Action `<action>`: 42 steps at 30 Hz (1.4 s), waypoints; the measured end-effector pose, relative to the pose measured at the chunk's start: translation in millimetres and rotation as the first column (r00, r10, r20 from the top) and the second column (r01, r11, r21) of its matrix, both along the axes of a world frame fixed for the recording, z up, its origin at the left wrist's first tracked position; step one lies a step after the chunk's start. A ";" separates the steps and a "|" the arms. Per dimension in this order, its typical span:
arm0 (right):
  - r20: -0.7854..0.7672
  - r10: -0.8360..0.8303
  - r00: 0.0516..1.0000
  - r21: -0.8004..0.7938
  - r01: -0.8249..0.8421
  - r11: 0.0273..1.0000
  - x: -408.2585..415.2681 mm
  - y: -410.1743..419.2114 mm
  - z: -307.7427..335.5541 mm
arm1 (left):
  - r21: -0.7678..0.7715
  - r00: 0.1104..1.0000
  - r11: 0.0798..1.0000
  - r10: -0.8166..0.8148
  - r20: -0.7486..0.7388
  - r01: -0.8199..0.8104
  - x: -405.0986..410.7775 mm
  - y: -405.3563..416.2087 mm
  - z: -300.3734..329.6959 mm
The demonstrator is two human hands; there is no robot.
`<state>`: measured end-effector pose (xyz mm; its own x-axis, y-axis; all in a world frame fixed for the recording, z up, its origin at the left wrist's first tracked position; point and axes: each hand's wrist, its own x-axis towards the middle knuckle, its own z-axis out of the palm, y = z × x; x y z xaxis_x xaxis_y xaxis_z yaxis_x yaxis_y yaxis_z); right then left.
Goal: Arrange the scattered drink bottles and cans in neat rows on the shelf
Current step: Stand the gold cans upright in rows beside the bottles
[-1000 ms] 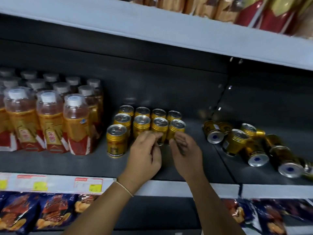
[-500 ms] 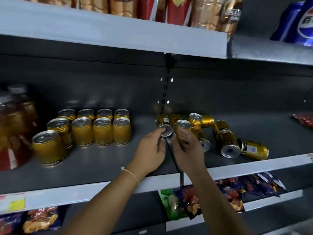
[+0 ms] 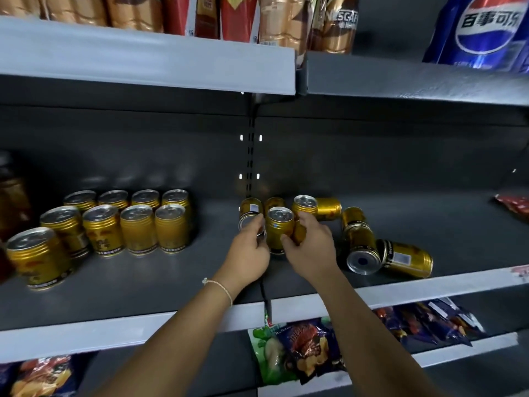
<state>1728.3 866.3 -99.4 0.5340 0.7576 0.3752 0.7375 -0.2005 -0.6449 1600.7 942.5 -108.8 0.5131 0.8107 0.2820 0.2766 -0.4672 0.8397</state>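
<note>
— Holding the upright gold can (image 3: 279, 229) from both sides looks safe, but is it? It stands at the seam between the two shelf boards, in the middle of the scattered cans.

— Not fully. The left hand (image 3: 248, 257) has its fingers on the left side of this can and also touches the lying can (image 3: 249, 214) behind it. The right hand (image 3: 310, 247) closes around the right side of the upright can, and I think it presses a second can too, but that one is mostly hidden.

— So what can go wrong?

— If both hands lift together, the lying can may roll away to the left. Also the can with its bottom toward us (image 3: 363, 260) lies near the front edge of the shelf (image 3: 429, 285). A small push from the right forearm could send it over the lip.

— And the neat rows (image 3: 134, 222) on the left?

— They are well apart, so they are safe now. The danger comes later, I judge: sliding a new can in too fast could knock the front can (image 3: 37, 257), which stands alone near the edge.
</note>
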 end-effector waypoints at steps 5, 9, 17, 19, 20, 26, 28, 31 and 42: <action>0.084 -0.004 0.996 -0.088 0.012 0.996 10.2 22.5 -0.5 | -0.036 1.000 0.999 -0.001 -0.021 0.000 0.0 3.5 -3.2; 0.125 -0.010 0.992 -0.155 0.030 0.987 13.7 37.0 0.0 | -0.032 1.000 0.999 0.011 -0.016 -0.012 -3.6 7.1 -4.9; 0.130 -0.037 0.991 -0.066 0.046 0.997 -0.7 46.2 0.8 | -0.070 1.000 0.998 -0.007 -0.017 0.006 -20.8 17.8 -13.2; 0.103 -0.007 0.995 -0.005 0.008 1.000 -8.4 45.3 2.8 | -0.049 0.999 0.999 -0.013 -0.034 0.011 -27.3 21.4 -14.2; 0.075 0.007 0.997 0.033 -0.010 0.999 -12.6 44.7 4.9 | -0.034 0.999 0.999 -0.021 -0.037 0.020 -31.1 22.4 -13.9; -0.314 0.145 0.938 0.211 -0.080 0.974 -51.1 41.8 31.1 | -0.075 0.984 0.985 -0.145 0.103 0.153 -62.3 18.4 -4.0; -0.323 0.157 0.933 0.222 -0.087 0.971 -67.8 44.2 38.3 | -0.114 0.975 0.980 -0.142 0.172 0.163 -75.1 17.4 1.8; -0.343 0.190 0.920 0.228 -0.115 0.967 -92.8 50.5 42.9 | -0.170 0.955 0.969 -0.128 0.267 0.178 -97.3 18.2 8.9; -0.618 0.544 0.568 0.210 -0.547 0.810 -175.4 64.9 36.3 | -0.413 0.789 0.759 -0.208 0.578 0.502 -215.7 50.1 9.1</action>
